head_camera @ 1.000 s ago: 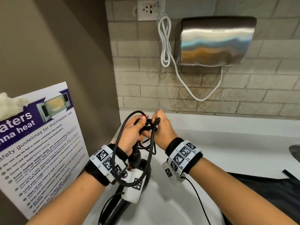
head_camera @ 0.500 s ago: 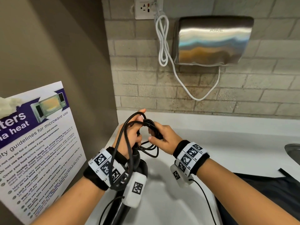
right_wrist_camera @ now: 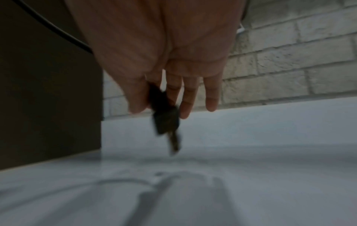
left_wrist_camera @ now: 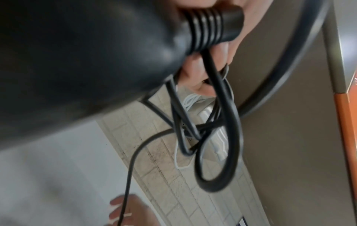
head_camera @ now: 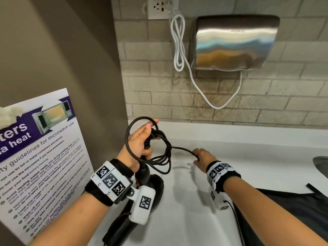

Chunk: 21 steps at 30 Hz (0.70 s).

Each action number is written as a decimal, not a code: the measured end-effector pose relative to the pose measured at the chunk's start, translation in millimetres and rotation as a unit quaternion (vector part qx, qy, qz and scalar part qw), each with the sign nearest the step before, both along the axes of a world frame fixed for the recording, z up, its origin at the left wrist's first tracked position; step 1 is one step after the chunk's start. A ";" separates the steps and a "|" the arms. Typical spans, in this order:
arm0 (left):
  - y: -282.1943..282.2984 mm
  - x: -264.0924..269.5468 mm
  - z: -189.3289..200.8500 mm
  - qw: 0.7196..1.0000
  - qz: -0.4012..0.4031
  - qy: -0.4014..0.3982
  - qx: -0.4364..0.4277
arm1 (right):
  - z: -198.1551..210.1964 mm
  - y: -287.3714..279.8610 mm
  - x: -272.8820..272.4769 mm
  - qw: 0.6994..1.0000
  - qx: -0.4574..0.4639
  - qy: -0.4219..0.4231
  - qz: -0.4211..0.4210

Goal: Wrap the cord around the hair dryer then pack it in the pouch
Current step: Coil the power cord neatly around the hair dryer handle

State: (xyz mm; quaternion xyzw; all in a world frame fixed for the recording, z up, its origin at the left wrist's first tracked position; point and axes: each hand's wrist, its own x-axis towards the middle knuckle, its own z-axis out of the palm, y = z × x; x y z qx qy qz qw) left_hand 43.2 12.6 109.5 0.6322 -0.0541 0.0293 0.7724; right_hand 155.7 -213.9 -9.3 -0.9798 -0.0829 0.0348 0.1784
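Observation:
The black hair dryer (head_camera: 150, 185) hangs nose-down over the white counter (head_camera: 239, 150). My left hand (head_camera: 142, 139) grips the end of its handle together with several loose loops of the black cord (head_camera: 165, 153). In the left wrist view the ribbed strain relief (left_wrist_camera: 208, 27) sits against the curled fingers (left_wrist_camera: 199, 71), and the cord loops (left_wrist_camera: 231, 137) dangle below. My right hand (head_camera: 202, 157) is off to the right, low over the counter. Its thumb and forefinger pinch the plug (right_wrist_camera: 166, 120) at the cord's end. The black pouch (head_camera: 287, 210) lies flat at lower right, under my right forearm.
A steel hand dryer (head_camera: 234, 41) hangs on the brick wall, its white cable (head_camera: 177, 43) looped from the socket (head_camera: 159, 8). A microwave poster (head_camera: 40, 157) leans against the brown panel at left. A sink edge (head_camera: 321, 164) shows at far right.
My right hand has left the bundle at my left hand and moved right and down, drawing the cord's end out. The left hand still holds the dryer and the loops.

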 end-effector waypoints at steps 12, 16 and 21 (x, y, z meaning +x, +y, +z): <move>-0.2 0.4 -1.3 1.000 -0.011 -0.012 -0.008 | 53.1 92.2 -53.7 0.876 0.372 0.003 0.307; 2.9 -1.4 -2.0 1.000 -0.008 -0.005 -0.003 | 53.9 84.0 -39.7 0.919 0.302 -0.038 0.250; 12.1 -4.1 -1.9 1.000 0.016 0.022 -0.009 | 18.0 25.6 15.2 0.969 0.245 0.023 -0.032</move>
